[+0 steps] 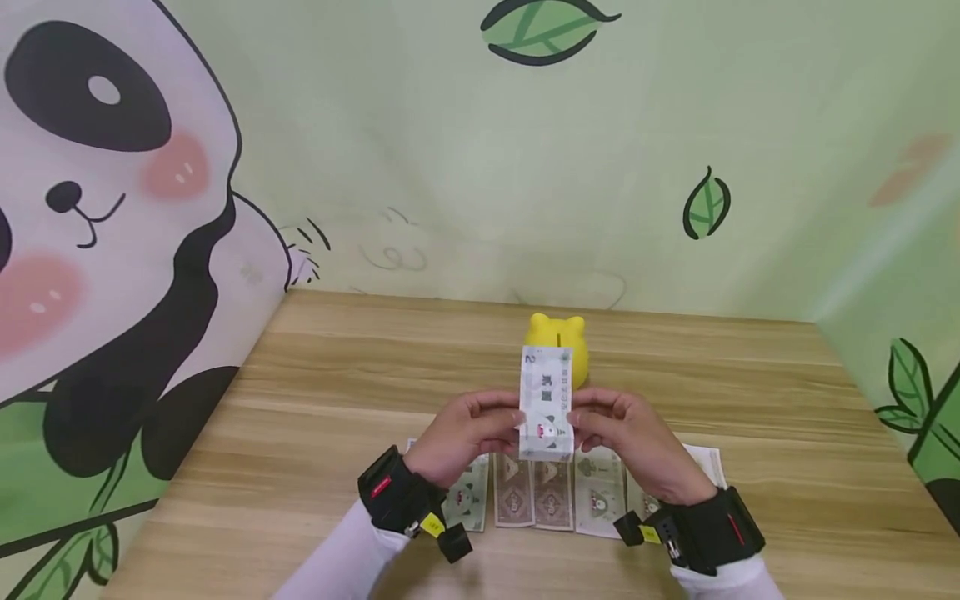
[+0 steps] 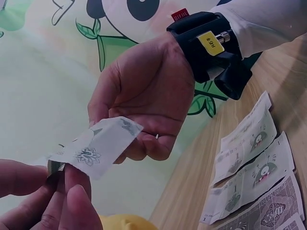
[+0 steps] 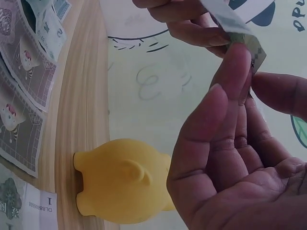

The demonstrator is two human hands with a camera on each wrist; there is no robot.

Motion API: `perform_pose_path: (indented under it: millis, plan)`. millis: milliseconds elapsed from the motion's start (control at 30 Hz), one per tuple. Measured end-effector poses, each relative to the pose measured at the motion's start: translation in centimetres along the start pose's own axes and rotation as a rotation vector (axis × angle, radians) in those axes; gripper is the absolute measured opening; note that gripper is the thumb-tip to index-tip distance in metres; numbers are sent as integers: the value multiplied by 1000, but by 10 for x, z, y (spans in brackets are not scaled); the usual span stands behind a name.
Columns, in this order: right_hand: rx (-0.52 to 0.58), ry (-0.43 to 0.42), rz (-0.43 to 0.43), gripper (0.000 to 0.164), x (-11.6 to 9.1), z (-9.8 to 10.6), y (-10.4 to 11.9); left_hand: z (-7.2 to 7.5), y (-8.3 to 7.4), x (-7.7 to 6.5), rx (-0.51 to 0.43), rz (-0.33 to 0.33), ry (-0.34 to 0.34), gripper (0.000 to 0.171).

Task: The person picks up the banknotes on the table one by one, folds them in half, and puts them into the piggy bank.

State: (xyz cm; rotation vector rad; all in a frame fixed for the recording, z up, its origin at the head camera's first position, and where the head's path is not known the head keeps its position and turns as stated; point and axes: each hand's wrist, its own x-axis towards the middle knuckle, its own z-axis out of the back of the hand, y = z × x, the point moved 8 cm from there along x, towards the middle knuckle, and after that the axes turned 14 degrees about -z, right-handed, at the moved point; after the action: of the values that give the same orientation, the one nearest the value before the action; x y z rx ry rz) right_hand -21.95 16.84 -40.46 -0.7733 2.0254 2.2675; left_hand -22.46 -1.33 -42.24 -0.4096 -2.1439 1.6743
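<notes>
A pale play banknote point(image 1: 546, 400) marked with a 2 is held up above the table, its lower end bent. My left hand point(image 1: 465, 433) pinches its left edge between thumb and fingers. On the opposite edge, my right hand point(image 1: 637, 442) pinches it the same way; the right wrist view shows the thumb and fingertips on a bent corner of the note point(image 3: 247, 43). Directly behind the note stands a yellow piggy bank point(image 1: 558, 329) with a slot in its top, partly covered by the note. Its side shows in the right wrist view.
Below the hands, a row of play banknotes lies on the wooden table point(image 1: 300, 467): a greenish one point(image 1: 467, 500), two brown ones point(image 1: 514, 500) point(image 1: 553, 500), a grey one point(image 1: 600, 504) and more partly hidden by the right hand. Painted walls point(image 1: 420, 167) enclose the table's back and sides.
</notes>
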Motion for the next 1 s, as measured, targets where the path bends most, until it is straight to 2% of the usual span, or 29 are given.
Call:
perform_pose_path:
  millis: [433,1000]
  plan:
    - [13,-4,0,40,-1,1,0,1,-1,-1,-8,3,13,43]
    - [5,-11,-4,35,1,1,-2,3,2,-1,-61,21,-20,49]
